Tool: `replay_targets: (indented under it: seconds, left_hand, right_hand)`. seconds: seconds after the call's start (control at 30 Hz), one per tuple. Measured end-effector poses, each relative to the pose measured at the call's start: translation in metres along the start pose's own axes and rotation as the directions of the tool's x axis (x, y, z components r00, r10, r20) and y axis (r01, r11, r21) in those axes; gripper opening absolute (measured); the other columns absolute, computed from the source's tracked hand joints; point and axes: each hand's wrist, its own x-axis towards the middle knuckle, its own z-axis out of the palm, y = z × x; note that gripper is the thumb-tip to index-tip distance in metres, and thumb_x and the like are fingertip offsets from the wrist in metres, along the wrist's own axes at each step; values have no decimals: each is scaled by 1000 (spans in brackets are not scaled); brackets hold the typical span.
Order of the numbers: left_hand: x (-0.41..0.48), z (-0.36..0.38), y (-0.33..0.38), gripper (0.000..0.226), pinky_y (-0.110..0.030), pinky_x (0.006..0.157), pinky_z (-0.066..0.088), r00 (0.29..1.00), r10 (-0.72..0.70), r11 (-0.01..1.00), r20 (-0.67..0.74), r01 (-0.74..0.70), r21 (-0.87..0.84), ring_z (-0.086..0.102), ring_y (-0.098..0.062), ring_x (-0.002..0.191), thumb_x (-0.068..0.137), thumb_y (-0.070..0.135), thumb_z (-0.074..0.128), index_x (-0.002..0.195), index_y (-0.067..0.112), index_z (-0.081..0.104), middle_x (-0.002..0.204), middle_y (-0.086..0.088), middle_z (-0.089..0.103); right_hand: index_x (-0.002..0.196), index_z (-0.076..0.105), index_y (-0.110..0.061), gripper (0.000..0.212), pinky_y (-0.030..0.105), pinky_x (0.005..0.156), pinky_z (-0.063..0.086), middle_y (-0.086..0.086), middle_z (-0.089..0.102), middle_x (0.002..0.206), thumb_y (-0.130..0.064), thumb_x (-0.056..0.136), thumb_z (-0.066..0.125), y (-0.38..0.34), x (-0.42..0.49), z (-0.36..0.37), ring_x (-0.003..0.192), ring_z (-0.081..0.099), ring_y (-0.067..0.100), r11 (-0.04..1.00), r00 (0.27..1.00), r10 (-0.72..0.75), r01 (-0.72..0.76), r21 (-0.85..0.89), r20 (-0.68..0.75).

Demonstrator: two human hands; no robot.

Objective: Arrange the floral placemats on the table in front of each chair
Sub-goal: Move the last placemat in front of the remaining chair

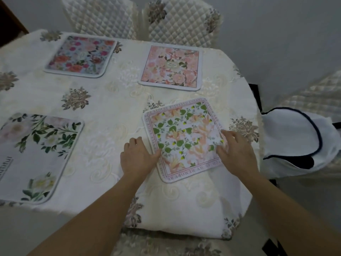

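Both forearms reach in from the bottom of the frame. The left hand (pixel 137 157) lies flat, grip released, on the green-leaf placemat (pixel 184 139), lower centre of the surface (pixel 114 111); the right hand (pixel 235 152) pinches its right corner.

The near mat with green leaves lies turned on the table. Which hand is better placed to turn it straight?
Probably the right hand: it pinches the mat at its right corner, so it can swing that corner. The left hand only lies flat on the left edge and could serve as a pivot.
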Motion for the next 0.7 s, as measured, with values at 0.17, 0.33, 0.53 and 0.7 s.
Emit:
replay_targets:
  seconds: [0.17,0.33,0.53,0.7]
  left_hand:
    - [14,20,13,76,-43,84,47,996,-84,993,-16,82,-82,50,-31,107,75,68,64,120,8,51,116,-12,52]
    - [24,28,27,80,-40,88,46,986,-165,973,-36,157,-170,51,-28,107,70,63,73,121,6,51,114,-11,52]
    - [32,33,42,66,-42,88,51,953,-299,863,48,291,-412,59,-28,103,72,46,81,116,8,50,111,-9,62]
    - [28,31,48,35,-39,75,52,964,-255,805,70,252,-537,62,-24,90,90,28,68,111,9,48,109,-8,66]
  right_hand:
    - [128,58,-1,48,49,72,54,24,61,108,-18,85,69,27,42,25,93,58,41,999,998,-33,31,-41,-48]
    - [117,62,2,42,48,69,51,26,56,102,-24,85,69,40,77,45,87,56,43,999,999,32,-33,-39,-27]
    - [122,57,-4,54,47,85,48,24,55,112,-44,86,68,34,99,52,103,53,39,972,969,223,-229,56,108]
    - [113,53,-6,45,46,78,53,17,60,106,-43,90,63,23,104,52,92,58,34,907,926,302,-352,229,229]
